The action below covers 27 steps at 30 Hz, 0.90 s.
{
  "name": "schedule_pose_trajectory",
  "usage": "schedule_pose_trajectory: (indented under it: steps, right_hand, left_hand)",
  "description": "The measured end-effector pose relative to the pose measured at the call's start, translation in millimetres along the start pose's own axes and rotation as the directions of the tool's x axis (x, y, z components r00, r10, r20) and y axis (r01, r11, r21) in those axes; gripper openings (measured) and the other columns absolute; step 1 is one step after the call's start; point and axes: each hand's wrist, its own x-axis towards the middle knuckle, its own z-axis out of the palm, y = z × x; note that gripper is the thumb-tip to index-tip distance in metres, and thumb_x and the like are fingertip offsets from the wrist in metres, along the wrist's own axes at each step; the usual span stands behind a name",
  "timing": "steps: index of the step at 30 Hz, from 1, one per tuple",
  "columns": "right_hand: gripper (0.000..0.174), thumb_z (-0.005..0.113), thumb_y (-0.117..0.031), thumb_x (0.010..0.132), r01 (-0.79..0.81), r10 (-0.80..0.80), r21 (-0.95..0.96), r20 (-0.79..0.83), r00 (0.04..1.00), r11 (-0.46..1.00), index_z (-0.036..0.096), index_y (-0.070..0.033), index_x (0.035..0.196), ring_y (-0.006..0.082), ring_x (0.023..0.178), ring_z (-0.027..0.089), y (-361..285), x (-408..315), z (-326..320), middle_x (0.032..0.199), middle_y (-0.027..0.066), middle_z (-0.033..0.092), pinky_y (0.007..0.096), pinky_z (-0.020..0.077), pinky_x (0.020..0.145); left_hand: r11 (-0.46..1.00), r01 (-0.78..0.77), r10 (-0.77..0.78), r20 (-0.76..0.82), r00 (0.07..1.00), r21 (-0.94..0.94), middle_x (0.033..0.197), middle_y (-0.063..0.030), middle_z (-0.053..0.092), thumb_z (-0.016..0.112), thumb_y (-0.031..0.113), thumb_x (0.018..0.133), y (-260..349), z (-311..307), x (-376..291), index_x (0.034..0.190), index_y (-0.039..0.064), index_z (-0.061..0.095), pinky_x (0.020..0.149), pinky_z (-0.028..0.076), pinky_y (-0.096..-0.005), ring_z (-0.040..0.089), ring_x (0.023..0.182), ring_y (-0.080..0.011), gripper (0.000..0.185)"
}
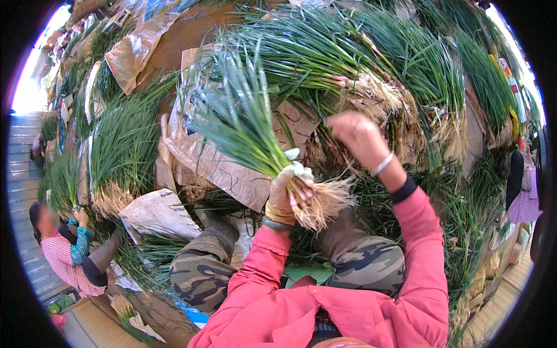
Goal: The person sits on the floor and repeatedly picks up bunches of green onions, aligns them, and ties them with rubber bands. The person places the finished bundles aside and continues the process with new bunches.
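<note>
My left hand (283, 191), in a pale glove, is closed around a bunch of green onions (261, 135) near their base. Their green leaves fan up and to the left, and their pale, stringy roots hang out to the right of the fist. My right hand (357, 137), ungloved and blurred, is raised to the right of the bunch, apart from it; its fingers look curled, but whether they hold anything cannot be told. Behind it lies a large pile of green onions (304, 56) with roots towards me. A brown paper sheet (235, 174) lies beneath the held bunch.
More onion heaps lie at left (126, 143) and right (435, 74). A printed white sack (161, 215) rests by my left knee. Loose leaves (470, 217) cover the ground at right. A person (69, 256) sits at far left, hands on onions; another person (524, 191) is at far right.
</note>
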Motion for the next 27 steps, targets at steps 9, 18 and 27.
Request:
schedule_pose_trajectory:
  steps: [9, 18, 27]
  right_hand:
    - [0.02, 0.063, -0.027, 0.081, -0.165, 0.305, -0.493, 0.217, 0.927, 0.854, 0.068, -0.008, 0.085, 0.0293, 0.076, 0.065, 25.8, 64.3, 15.1, 0.085, 0.0111, 0.065, 0.0395, 0.0517, 0.069]
    - [0.011, 0.069, -0.01, 0.081, -0.39, 0.393, 0.151, 0.007, 0.919, 0.908, 0.066, 0.0, 0.085, 0.0165, 0.065, 0.061, -49.4, 8.4, 22.8, 0.074, 0.0101, 0.064, 0.0287, 0.0492, 0.06]
    - [0.033, 0.056, -0.027, 0.094, -0.756, 0.656, 0.374, 0.378, 0.654, 0.538, 0.065, 0.005, 0.095, 0.0079, 0.071, 0.055, -45.4, -0.4, 51.0, 0.079, 0.0017, 0.063, 0.0239, 0.0468, 0.066]
  left_hand:
    - [0.997, -0.074, 0.074, -0.11, 0.991, 0.003, 0.095, -0.0086, 0.065, 0.061, 0.014, 0.091, 13.9, -23.3, 1.4, 0.125, 0.006, 0.05, 0.078, 0.056, -0.04, 0.065, 0.085, -0.0255, 0.036]
    - [0.978, 0.065, -0.042, -0.12, 0.992, 0.199, 0.097, -0.0173, 0.068, 0.059, 0.025, 0.09, 11.4, -15.4, -0.8, 0.123, -0.004, 0.053, 0.061, 0.055, -0.0298, 0.065, 0.069, -0.0206, 0.044]
    - [0.986, 0.031, -0.049, -0.111, 0.993, -0.165, 0.095, -0.0073, 0.06, 0.066, 0.011, 0.085, -4.4, -11.4, -11.3, 0.11, 0.006, 0.056, 0.075, 0.054, -0.0405, 0.061, 0.087, -0.0236, 0.028]
